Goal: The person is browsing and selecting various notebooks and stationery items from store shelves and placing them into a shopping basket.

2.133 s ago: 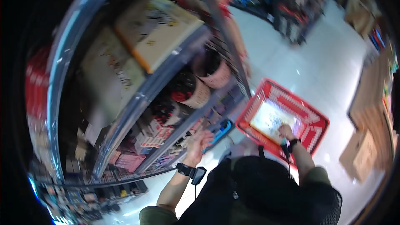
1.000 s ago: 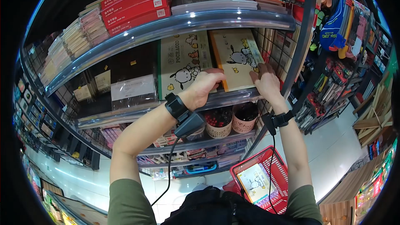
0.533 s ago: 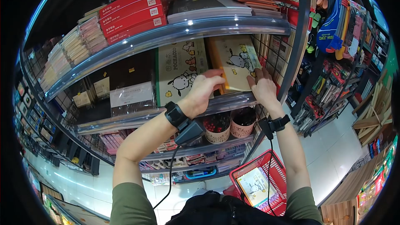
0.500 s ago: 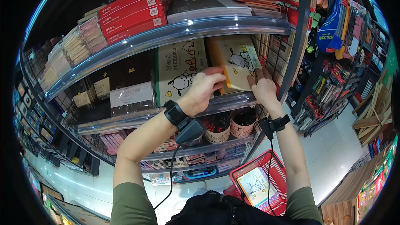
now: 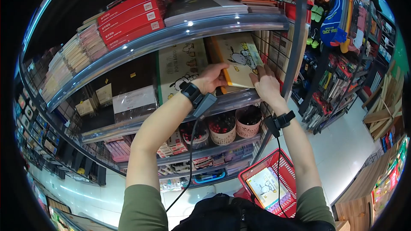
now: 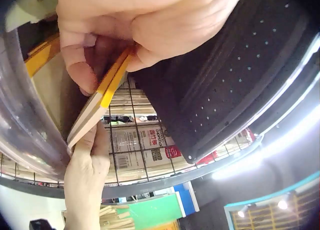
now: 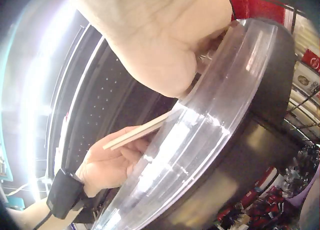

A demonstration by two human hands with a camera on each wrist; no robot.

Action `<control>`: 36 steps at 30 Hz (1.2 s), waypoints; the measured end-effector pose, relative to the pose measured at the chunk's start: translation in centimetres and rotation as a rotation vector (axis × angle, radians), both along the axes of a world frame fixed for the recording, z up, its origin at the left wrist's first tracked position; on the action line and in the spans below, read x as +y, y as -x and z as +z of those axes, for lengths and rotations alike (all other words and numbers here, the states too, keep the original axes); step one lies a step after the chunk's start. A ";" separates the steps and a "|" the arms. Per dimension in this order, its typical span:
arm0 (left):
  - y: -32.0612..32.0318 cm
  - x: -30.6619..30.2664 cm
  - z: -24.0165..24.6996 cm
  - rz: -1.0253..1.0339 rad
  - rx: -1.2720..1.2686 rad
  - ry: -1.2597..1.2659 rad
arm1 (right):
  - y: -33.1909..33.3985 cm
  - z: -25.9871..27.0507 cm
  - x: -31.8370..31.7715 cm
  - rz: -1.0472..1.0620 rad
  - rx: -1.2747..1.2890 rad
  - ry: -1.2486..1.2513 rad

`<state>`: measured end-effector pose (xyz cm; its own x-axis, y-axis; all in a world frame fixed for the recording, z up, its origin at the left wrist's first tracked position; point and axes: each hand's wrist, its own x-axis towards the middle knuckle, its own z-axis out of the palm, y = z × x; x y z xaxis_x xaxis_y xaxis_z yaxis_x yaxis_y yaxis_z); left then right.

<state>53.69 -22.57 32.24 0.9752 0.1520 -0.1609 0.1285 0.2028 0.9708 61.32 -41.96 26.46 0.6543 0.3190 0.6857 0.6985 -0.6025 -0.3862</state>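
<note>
In a shop aisle, the left hand (image 5: 212,77) pinched a yellow-spined sketchbook (image 5: 239,57) on the clear-lipped shelf (image 5: 107,125). The right hand (image 5: 265,83) lay flat-fingered against its corner, above a red basket (image 5: 292,169).

Hands raised at the shelf: two, a left hand (image 5: 209,78) and a right hand (image 5: 266,83).
Cream cartoon-dog drawing pads showing: three, namely the orange-spined pad (image 5: 239,57), the green-spined pad (image 5: 180,62) and the basket pad (image 5: 265,186).
Red plastic shopping basket (image 5: 287,169): one.
Flat red cardboard boxes (image 5: 128,15): four, stacked.
Round woven pots (image 5: 248,125): two.
</note>
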 end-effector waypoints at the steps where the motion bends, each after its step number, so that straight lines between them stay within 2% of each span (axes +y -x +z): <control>1: 0.1 -0.2 0.1 0.022 -0.004 -0.005 | 0.1 0.1 -0.2 0.031 -0.011 -0.021; 2: 0.5 -0.3 -0.1 0.010 0.001 -0.012 | 0.5 0.0 -0.4 0.019 -0.006 -0.029; 4: 2.1 -0.7 -0.4 -0.002 -0.216 0.047 | 1.4 0.2 -0.9 -0.001 -0.196 -0.094; 6: 4.1 -1.9 0.4 0.052 -0.258 0.119 | 4.0 1.4 -2.0 0.013 -0.139 -0.151; 8: 5.9 -2.0 0.1 0.079 -0.284 0.182 | 6.5 1.5 -3.2 0.052 -0.408 -0.325; 9: 6.8 -1.7 -0.6 0.055 -0.297 0.193 | 7.6 0.6 -3.7 0.047 -0.406 -0.330; 11: 9.3 -3.0 -1.0 0.047 -0.344 0.099 | 10.0 -1.8 -5.3 0.262 -0.030 -0.580; 12: 10.5 -3.8 -1.4 0.043 -0.362 0.085 | 10.6 -3.2 -5.8 0.259 -0.026 -0.583; 14: 12.4 -5.5 -2.8 0.033 -0.404 0.101 | 11.5 -5.8 -6.5 0.700 0.751 -0.837; 16: 13.8 -7.2 -4.9 0.042 -0.412 0.126 | 13.2 -6.5 -7.0 0.896 1.006 -0.958; 17: 14.4 -8.1 -6.1 0.060 -0.386 0.081 | 13.5 -7.5 -7.1 0.950 1.020 -0.973; 18: 14.9 -8.9 -7.1 0.076 -0.361 0.036 | 14.0 -7.9 -7.1 0.943 1.026 -0.986; 20: 16.0 -10.1 -8.6 0.006 -0.303 -0.082 | 15.1 -8.2 -7.2 0.715 0.882 -1.138; 22: 16.6 -10.4 -9.4 -0.050 -0.308 -0.164 | 15.4 -9.3 -8.9 0.689 0.892 -1.141; 24: 16.9 -10.6 -9.8 -0.158 -0.305 -0.252 | 15.3 -11.4 -11.1 0.772 1.019 -1.048; 25: 17.1 -11.0 -9.8 -0.153 -0.343 -0.215 | 15.4 -12.0 -11.9 0.774 1.026 -1.047; 26: 17.2 -10.8 -9.5 -0.153 -0.266 -0.235 | 15.8 -12.5 -12.7 0.764 1.044 -1.052; 28: 17.1 -11.4 -9.0 -0.141 -0.357 -0.197 | 16.7 -12.9 -14.0 0.665 0.990 -1.095; 30: 17.1 -11.6 -9.3 -0.201 -0.373 -0.192 | 17.0 -15.1 -15.7 0.633 1.031 -1.131; 32: 17.2 -12.4 -9.2 -0.258 -0.369 -0.113 | 17.6 -16.2 -17.3 0.696 1.124 -1.119; 36: 16.8 -12.4 -9.4 -0.314 -0.324 -0.109 | 19.4 -17.9 -20.0 0.580 1.077 -1.165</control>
<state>36.94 -34.95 22.83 0.9742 -0.1592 0.1601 -0.1459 0.0973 0.9845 41.96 -61.92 8.59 0.9344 0.3503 0.0648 -0.1487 0.5486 -0.8227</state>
